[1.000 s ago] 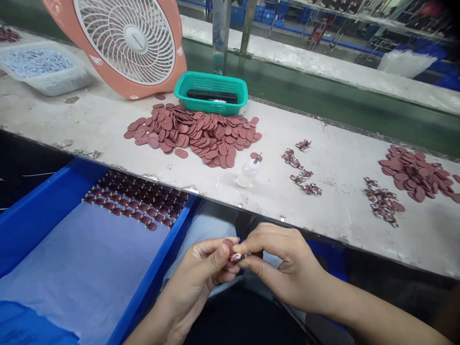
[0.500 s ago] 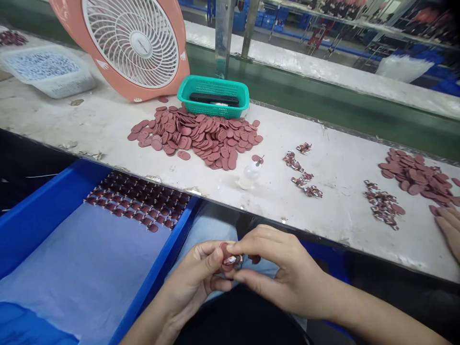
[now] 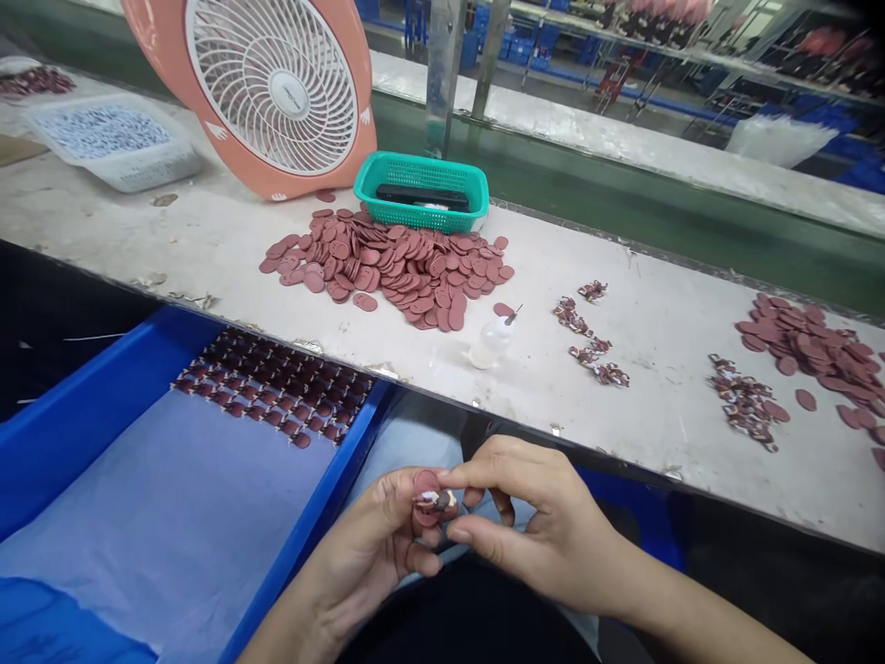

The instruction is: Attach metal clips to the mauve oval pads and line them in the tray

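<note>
Between the thumb and fingers of my left hand [image 3: 377,530] is a small reddish-brown oval piece [image 3: 427,481] with a bow-like strip piece in brown, white and cream across its middle. My right hand [image 3: 529,516] is beside it, index fingertip at the oval's upper edge and thumb apart below; the fingers are spread and hold nothing I can see. Both hands are over my lap, in front of the table edge. A small translucent bottle [image 3: 490,343] with a thin dark tip stands on the table beyond them.
Loose ovals form a big pile [image 3: 407,272] before a green basket [image 3: 421,194] and another pile [image 3: 808,341] at right. Small bow clusters [image 3: 743,401] lie nearby. A blue bin [image 3: 255,590] at left holds rows of assembled pieces [image 3: 277,383]. A pink fan [image 3: 283,92] stands behind.
The view has shifted slightly. My left hand has turned the oval piece a little, and my right fingertips have eased apart from it. Another person's hand at the far right has left view.
</note>
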Demonstrator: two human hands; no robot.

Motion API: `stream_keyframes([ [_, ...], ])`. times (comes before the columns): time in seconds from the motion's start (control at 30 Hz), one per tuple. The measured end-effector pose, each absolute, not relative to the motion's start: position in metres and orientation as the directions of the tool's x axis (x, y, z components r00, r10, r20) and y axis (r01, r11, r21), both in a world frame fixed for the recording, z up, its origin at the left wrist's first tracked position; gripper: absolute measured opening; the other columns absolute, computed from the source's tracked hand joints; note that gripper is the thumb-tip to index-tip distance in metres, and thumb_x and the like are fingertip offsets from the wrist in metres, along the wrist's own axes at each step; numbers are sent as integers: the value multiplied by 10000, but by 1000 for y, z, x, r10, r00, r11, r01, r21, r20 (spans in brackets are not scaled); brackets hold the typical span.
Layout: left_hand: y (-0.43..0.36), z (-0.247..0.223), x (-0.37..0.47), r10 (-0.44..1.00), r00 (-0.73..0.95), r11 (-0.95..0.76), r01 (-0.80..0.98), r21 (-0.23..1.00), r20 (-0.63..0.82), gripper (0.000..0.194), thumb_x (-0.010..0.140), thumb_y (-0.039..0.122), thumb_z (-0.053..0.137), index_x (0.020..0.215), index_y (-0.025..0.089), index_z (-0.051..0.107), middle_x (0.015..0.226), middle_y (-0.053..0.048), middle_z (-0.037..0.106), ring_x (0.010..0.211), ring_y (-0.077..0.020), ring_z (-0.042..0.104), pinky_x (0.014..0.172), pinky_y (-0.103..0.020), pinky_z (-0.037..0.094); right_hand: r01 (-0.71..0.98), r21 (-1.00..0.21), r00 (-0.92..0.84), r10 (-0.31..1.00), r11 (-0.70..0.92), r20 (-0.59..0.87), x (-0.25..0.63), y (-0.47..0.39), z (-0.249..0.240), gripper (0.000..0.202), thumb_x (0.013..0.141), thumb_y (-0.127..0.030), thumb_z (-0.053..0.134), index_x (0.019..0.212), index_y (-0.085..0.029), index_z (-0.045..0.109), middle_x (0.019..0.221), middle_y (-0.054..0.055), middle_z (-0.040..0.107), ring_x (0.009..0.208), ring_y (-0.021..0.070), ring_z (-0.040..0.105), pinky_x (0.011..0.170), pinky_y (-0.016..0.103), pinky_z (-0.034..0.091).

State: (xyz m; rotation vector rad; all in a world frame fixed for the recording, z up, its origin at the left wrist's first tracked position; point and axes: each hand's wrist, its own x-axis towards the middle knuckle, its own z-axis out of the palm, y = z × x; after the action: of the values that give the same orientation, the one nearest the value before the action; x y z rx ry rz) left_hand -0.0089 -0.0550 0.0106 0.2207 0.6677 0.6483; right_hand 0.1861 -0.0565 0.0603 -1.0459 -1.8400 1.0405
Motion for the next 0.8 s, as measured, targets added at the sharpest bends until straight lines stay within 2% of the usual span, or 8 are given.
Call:
stream_keyframes([
  [0.2, -52, 12, -12, 648, 620, 758, -468, 455, -442, 326, 764, 465, 814, 853, 152, 813, 786, -43, 672, 578, -60, 526, 495, -135, 557, 245, -913, -373, 901, 327, 223, 180, -54, 58, 196, 883, -169, 718, 1076, -193, 741, 759, 13, 665, 611, 106, 572, 510, 200, 446],
  [0.33, -52, 12, -16, 671, 573, 739, -461, 492, -470, 530, 708, 593, 799, 1033, 174, 800, 845, -67, 691, 614, -89, 546, 483, -162, 557, 234, -884, -336, 887, 404, 316, 173, -52, 51, 160, 886, -137, 698, 1036, -182, 729, 758, 13, 677, 621, 107, 586, 516, 194, 469],
  [0.4, -54, 12, -17, 734, 426, 679, -482, 554, -529, 618, 651, 630, 816, 1089, 195, 782, 849, -58, 690, 636, -112, 567, 476, -182, 556, 316, -808, -271, 863, 498, 426, 168, -50, 44, 175, 877, -107, 691, 1040, -165, 715, 788, 31, 693, 642, 113, 599, 538, 203, 491],
  [0.47, -56, 12, -17, 822, 150, 541, -506, 672, -549, 517, 605, 573, 875, 967, 215, 787, 777, -14, 670, 607, -106, 554, 469, -177, 534, 457, -675, -221, 810, 579, 544, 160, -47, 35, 190, 871, -79, 691, 1051, -141, 698, 815, 58, 705, 670, 129, 609, 577, 228, 514],
  [0.53, -58, 11, -18, 863, -86, 404, -472, 783, -497, 401, 566, 481, 928, 812, 214, 759, 695, 18, 644, 573, -100, 538, 459, -172, 512, 576, -518, -228, 733, 632, 641, 151, -43, 23, 208, 875, -73, 696, 1077, -119, 676, 798, 72, 707, 669, 148, 597, 593, 261, 517],
  [0.63, -57, 6, -19, 887, -174, 333, -400, 854, -428, 381, 534, 419, 952, 753, 198, 733, 694, 8, 663, 590, -120, 562, 457, -185, 507, 625, -381, -289, 655, 682, 698, 135, -37, 5, 230, 904, -104, 674, 1133, -109, 646, 761, 67, 707, 634, 164, 563, 561, 289, 491],
  [0.8, -53, -7, -26, 848, -277, 352, -343, 871, -452, 351, 601, 426, 911, 746, 181, 705, 750, -15, 704, 607, -124, 585, 465, -186, 494, 591, -390, -333, 653, 706, 680, 109, -25, -15, 147, 956, -135, 593, 1090, -124, 653, 729, 53, 693, 599, 161, 538, 539, 291, 464],
])
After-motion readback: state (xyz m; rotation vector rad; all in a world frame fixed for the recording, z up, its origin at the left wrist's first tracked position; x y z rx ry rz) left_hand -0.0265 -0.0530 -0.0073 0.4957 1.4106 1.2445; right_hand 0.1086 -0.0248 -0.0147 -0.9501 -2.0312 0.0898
